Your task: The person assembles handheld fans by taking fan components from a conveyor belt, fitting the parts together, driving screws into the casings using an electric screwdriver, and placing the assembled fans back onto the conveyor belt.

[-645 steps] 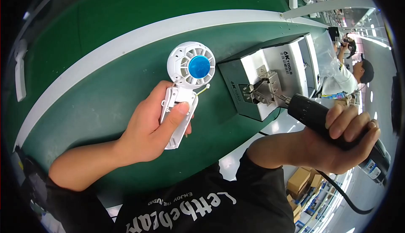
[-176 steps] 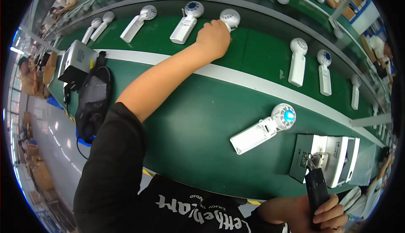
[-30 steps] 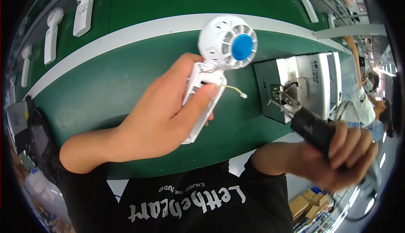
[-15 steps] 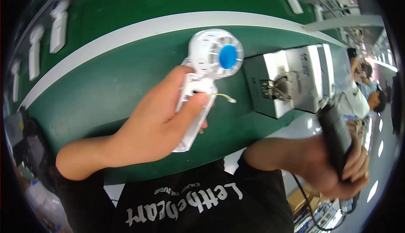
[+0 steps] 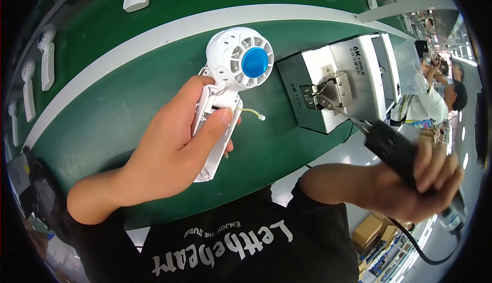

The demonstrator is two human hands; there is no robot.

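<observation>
The left hand [image 5: 171,142] grips a fan [image 5: 236,60] whose wire [image 5: 251,111] (dangling loose) could snag if the screwdriver [image 5: 391,147] clasped in the right hand [image 5: 423,183] brushed it.

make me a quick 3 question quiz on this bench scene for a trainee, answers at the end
1. Which hand holds the white fan?
2. True or false: the black corded screwdriver is touching the fan.
3. In the picture, the silver-and-black box stands: a) left of the fan, b) right of the fan, c) beneath the fan.

Key
1. The left hand.
2. False; it is in the right hand, apart from the fan.
3. b
</observation>
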